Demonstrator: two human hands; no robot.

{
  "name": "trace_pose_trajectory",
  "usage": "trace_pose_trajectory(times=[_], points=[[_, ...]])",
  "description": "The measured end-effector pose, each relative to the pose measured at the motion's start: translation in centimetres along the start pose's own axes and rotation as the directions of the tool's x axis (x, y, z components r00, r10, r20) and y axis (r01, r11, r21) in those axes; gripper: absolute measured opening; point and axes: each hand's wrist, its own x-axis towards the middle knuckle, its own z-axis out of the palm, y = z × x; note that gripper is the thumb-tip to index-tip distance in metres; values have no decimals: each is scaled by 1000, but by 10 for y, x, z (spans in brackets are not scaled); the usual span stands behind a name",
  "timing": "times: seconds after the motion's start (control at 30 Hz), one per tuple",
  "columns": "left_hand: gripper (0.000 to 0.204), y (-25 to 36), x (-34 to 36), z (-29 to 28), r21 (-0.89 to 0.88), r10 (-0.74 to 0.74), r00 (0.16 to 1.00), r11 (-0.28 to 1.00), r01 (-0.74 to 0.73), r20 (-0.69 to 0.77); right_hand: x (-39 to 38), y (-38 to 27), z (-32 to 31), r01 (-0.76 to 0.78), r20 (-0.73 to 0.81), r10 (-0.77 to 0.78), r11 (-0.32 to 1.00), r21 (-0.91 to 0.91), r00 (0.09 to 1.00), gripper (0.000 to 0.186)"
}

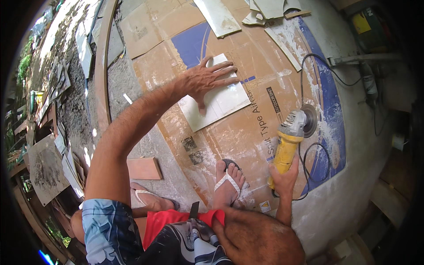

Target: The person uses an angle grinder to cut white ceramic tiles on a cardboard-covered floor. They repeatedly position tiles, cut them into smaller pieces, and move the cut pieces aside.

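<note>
A white square tile (225, 101) lies flat on a worn cardboard sheet (247, 141) at the centre of the head view. My left hand (205, 81) rests on the tile with its fingers spread. My right hand (282, 176) grips the body of a yellow angle grinder (286, 148) to the right of the tile, with its cutting disc (310, 121) raised at the front end. The grinder's black cord (324, 62) loops over the cardboard toward the upper right.
Tile offcuts (265, 9) and strips (216, 15) lie at the top. A wooden plank (102, 62) runs along the left, beside rubble and leaning broken boards (48, 172). A reddish block (145, 168) lies near my sandalled feet (227, 185). Dark clutter (393, 176) lines the right edge.
</note>
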Motion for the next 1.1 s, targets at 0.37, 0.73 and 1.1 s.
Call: trace_pose_trajectory(times=[0.37, 0.73, 1.1], points=[[179, 39, -116, 64, -368, -838, 482, 377, 850, 255, -6, 9, 9, 142, -30, -143, 989, -45, 989, 59], [153, 211, -157, 80, -448, -839, 539, 454, 770, 76, 5, -4, 24, 163, 29, -162, 985, -48, 986, 57], [155, 202, -43, 59, -665, -966, 253, 153, 731, 56, 26, -31, 44, 222, 46, -221, 975, -26, 974, 62]])
